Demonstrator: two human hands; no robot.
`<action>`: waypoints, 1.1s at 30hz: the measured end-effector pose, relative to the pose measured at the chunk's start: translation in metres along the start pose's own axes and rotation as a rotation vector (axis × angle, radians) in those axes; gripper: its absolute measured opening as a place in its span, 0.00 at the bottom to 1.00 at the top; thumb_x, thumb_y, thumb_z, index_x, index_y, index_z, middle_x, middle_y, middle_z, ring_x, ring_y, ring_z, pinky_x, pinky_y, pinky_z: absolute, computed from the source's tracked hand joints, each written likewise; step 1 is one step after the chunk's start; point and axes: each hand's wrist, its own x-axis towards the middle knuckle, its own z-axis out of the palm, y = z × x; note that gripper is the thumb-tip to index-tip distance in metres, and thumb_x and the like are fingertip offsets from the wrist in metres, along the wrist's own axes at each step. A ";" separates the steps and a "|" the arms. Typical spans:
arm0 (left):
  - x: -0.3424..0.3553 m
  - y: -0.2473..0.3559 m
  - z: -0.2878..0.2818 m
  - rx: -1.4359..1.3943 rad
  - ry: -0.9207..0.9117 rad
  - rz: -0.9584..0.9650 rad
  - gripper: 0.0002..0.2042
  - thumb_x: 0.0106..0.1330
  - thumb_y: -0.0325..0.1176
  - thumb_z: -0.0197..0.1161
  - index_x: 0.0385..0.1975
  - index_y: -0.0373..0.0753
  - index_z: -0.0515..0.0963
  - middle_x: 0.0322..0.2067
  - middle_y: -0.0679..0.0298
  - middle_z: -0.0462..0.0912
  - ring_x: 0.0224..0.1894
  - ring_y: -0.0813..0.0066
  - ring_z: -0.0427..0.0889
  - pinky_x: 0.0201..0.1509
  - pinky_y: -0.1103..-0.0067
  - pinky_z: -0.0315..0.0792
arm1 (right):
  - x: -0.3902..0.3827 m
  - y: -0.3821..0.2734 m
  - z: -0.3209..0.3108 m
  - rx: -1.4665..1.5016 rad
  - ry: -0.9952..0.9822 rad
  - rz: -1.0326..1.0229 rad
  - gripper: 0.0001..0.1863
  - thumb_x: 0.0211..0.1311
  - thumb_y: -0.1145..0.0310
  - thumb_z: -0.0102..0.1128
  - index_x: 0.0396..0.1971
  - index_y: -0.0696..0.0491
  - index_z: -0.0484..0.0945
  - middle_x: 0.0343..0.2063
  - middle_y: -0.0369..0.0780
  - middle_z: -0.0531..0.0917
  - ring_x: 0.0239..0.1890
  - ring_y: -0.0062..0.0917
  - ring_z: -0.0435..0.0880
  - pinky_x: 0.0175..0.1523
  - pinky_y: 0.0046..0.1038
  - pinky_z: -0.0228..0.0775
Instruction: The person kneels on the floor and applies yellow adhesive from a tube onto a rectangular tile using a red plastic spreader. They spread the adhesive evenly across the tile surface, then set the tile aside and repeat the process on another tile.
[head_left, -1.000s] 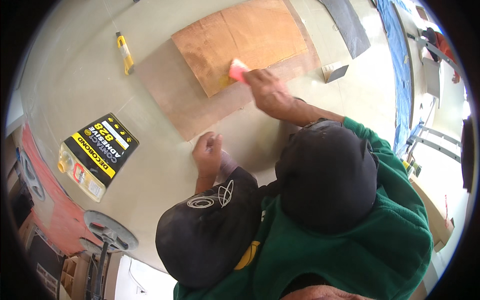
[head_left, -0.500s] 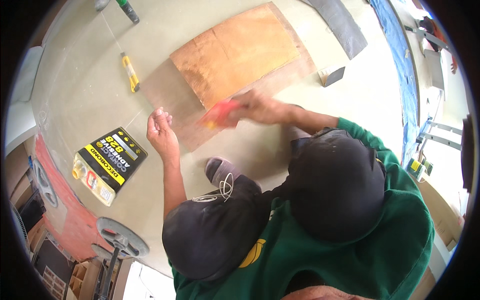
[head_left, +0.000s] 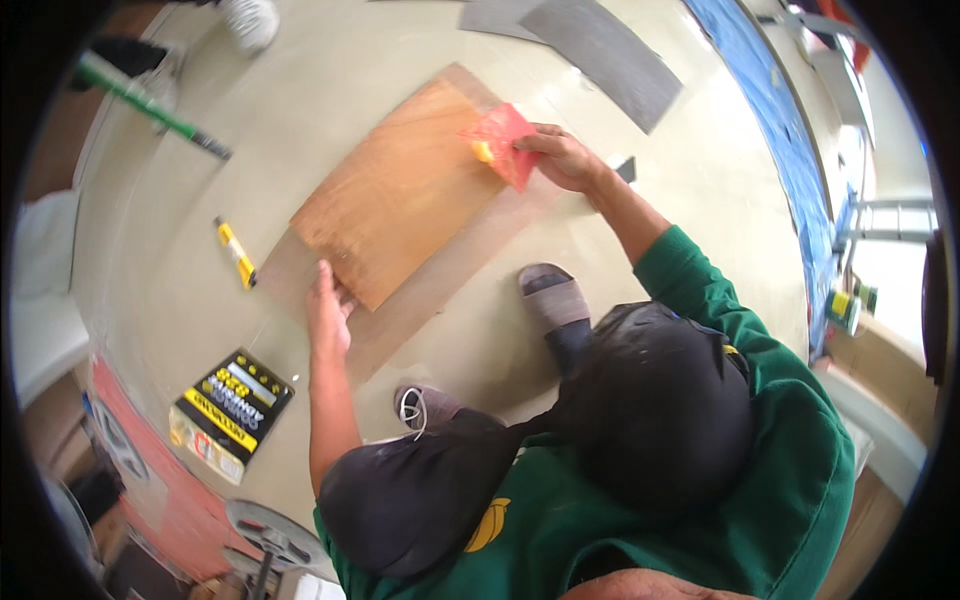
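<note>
In my right hand (head_left: 562,158) is a thin, crinkled red plastic piece (head_left: 508,140) with a yellow patch. My fingers pinch its right edge, over the right end of an orange-brown wooden sheet (head_left: 400,170). My left hand (head_left: 330,315) is at that sheet's near left corner, fingers stretched out; whether they touch it I cannot tell. The wooden sheet lies on a larger, duller brown sheet (head_left: 400,335) that shows around its edges. A yellow utility knife (head_left: 236,252) lies on the floor left of the sheets. Nearer me stands or lies a black and yellow can (head_left: 232,412).
Grey flat pieces (head_left: 605,60) lie beyond the sheets. A person's shoe (head_left: 248,22) and a green pole (head_left: 150,105) are at the far left. Blue sheeting (head_left: 775,130) runs along the right. A grey wheel (head_left: 275,530) is at the lower left.
My right hand has moved the red plastic piece away from me, over the wooden sheet's right end. My left hand has come to the sheet's corner. The view has shifted; another person's feet now show.
</note>
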 end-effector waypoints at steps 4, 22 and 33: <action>-0.002 0.007 -0.007 0.119 -0.004 -0.062 0.46 0.71 0.62 0.60 0.77 0.33 0.55 0.78 0.49 0.53 0.78 0.41 0.51 0.74 0.45 0.56 | 0.007 0.003 0.012 -0.263 0.042 -0.009 0.18 0.59 0.64 0.70 0.43 0.62 0.86 0.41 0.39 0.87 0.46 0.23 0.82 0.56 0.30 0.74; -0.075 0.133 0.113 0.636 -0.296 -0.156 0.40 0.72 0.61 0.60 0.69 0.29 0.67 0.70 0.47 0.67 0.70 0.47 0.66 0.63 0.48 0.69 | -0.200 -0.015 -0.034 0.007 0.313 -0.073 0.17 0.66 0.70 0.61 0.51 0.62 0.83 0.45 0.38 0.87 0.49 0.21 0.83 0.59 0.29 0.73; -0.083 0.071 0.451 0.619 -0.981 0.327 0.24 0.75 0.43 0.62 0.62 0.31 0.77 0.38 0.61 0.87 0.37 0.77 0.80 0.45 0.73 0.77 | -0.431 0.047 -0.196 0.361 0.872 -0.297 0.29 0.70 0.64 0.60 0.66 0.63 0.68 0.60 0.43 0.79 0.63 0.29 0.76 0.72 0.37 0.64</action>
